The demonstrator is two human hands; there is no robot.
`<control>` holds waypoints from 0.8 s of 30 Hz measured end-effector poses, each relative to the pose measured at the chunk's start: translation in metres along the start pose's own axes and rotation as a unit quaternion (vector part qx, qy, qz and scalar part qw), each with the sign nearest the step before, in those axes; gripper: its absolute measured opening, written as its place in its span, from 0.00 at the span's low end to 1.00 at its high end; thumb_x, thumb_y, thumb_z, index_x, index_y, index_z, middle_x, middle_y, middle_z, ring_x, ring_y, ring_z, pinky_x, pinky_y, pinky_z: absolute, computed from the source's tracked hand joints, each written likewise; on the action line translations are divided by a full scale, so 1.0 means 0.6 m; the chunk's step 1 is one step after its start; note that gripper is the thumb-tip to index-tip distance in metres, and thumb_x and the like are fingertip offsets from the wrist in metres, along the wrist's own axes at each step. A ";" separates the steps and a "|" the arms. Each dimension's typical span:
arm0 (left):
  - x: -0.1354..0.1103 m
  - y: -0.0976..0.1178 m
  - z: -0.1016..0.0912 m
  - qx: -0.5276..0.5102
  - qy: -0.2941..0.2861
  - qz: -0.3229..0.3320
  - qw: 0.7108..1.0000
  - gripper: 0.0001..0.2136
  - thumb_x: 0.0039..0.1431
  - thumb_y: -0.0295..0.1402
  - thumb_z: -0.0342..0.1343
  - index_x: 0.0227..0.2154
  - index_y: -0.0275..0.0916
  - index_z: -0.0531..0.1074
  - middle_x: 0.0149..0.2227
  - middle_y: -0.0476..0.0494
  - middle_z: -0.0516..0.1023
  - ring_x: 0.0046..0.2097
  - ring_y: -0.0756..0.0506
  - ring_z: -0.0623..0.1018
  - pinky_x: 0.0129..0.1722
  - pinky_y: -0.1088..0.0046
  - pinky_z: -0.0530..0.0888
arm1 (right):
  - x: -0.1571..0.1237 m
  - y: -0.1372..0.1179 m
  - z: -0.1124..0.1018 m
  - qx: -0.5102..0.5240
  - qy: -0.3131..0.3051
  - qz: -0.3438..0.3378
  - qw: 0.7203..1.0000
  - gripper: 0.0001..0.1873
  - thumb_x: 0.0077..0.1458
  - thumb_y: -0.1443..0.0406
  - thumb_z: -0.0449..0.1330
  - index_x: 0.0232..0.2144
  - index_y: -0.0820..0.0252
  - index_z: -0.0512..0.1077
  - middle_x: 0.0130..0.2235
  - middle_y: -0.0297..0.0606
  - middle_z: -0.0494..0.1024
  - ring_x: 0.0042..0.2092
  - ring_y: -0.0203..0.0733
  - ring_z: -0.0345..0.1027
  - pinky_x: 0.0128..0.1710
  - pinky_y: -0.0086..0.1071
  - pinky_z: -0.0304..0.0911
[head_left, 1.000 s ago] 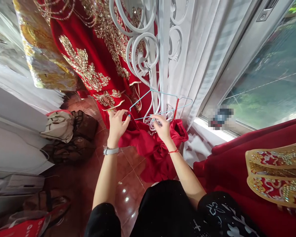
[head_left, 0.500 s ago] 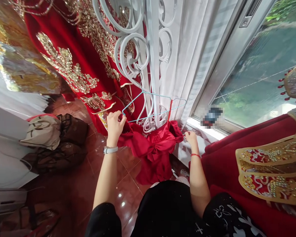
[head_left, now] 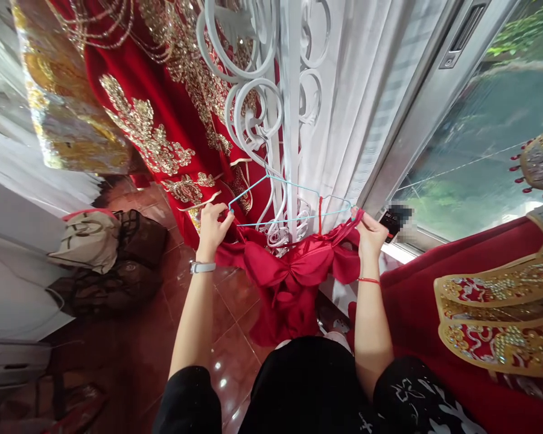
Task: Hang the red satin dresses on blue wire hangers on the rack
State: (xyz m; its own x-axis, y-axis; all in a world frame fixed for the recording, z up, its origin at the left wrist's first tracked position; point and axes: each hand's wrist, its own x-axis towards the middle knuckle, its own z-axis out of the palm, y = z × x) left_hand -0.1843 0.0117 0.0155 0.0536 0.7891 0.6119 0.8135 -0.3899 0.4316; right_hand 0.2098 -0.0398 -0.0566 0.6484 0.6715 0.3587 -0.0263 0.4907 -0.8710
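A thin light-blue clothes hanger (head_left: 250,191) hangs by its hook from the white scrolled metal stand. Below it hangs a red satin dress (head_left: 271,266) with a gathered, bow-like front; a narrow red strap crosses the hanger's bar right of centre. My left hand (head_left: 213,230) is closed in a pinch at the hanger's left corner, just above the dress's left side. With my right hand (head_left: 370,234) I pinch the dress's right shoulder strap (head_left: 346,229), pulled up against the hanger's right end. The fingertips partly cover that corner.
The white scrollwork stand (head_left: 291,132) rises ahead, with a gold-embroidered red gown (head_left: 145,132) on its left. Another red and gold garment (head_left: 479,289) is at the right. A phone (head_left: 391,223) rests on the window ledge. Bags (head_left: 90,241) sit on the tiled floor (head_left: 226,301).
My right hand has risen and moved right, drawing the dress's right strap up to the hanger's end. The dress front is now spread wider. My left hand stays at the left corner.
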 end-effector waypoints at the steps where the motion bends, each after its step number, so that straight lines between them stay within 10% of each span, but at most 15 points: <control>1: 0.000 -0.002 -0.002 0.000 -0.003 0.002 1.000 0.07 0.58 0.35 0.53 0.25 0.42 0.64 0.25 0.47 0.65 0.37 0.41 0.69 0.44 0.63 0.66 | 0.014 -0.014 0.013 -0.011 -0.011 -0.016 1.000 0.19 0.43 0.55 0.74 0.35 0.61 0.84 0.39 0.42 0.87 0.49 0.52 0.81 0.58 0.50 0.72; 6: -0.005 -0.006 -0.004 -0.005 -0.021 0.006 1.000 0.08 0.60 0.38 0.52 0.27 0.42 0.67 0.27 0.46 0.68 0.37 0.41 0.69 0.44 0.63 0.67 | 0.077 -0.066 0.080 -0.105 -0.181 -0.050 0.977 0.15 0.46 0.56 0.71 0.34 0.61 0.85 0.35 0.39 0.87 0.43 0.50 0.81 0.48 0.43 0.76; 12: -0.025 0.000 0.005 0.017 -0.005 0.007 1.000 0.09 0.64 0.38 0.51 0.28 0.43 0.66 0.29 0.44 0.71 0.37 0.41 0.69 0.44 0.62 0.68 | 0.100 -0.090 0.099 -0.286 -0.362 -0.104 0.881 0.12 0.50 0.65 0.63 0.38 0.62 0.81 0.38 0.40 0.83 0.41 0.46 0.77 0.50 0.42 0.72; 18: -0.034 0.001 0.017 0.043 0.016 -0.002 0.999 0.08 0.65 0.38 0.50 0.32 0.42 0.69 0.33 0.42 0.73 0.39 0.39 0.70 0.46 0.60 0.67 | 0.003 -0.102 0.150 -0.304 -0.251 -0.243 0.886 0.29 0.53 0.75 0.56 0.57 0.55 0.73 0.57 0.45 0.74 0.63 0.51 0.64 0.68 0.51 0.56; 24: -0.047 0.007 0.026 0.011 0.036 -0.027 0.999 0.10 0.68 0.40 0.50 0.43 0.40 0.70 0.44 0.36 0.76 0.47 0.38 0.73 0.56 0.55 0.67 | -0.123 -0.061 0.296 -0.242 -0.476 -0.225 0.815 0.19 0.64 0.68 0.59 0.56 0.55 0.76 0.53 0.42 0.80 0.55 0.47 0.72 0.61 0.42 0.61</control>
State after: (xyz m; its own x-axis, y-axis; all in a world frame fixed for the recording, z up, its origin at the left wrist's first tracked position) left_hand -0.1732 -0.0045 -0.0104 -0.0316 0.7727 0.6340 0.8270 -0.3360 0.4508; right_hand 0.0280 -0.0088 0.0084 -0.3817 0.7234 0.5753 0.5039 0.6846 -0.5266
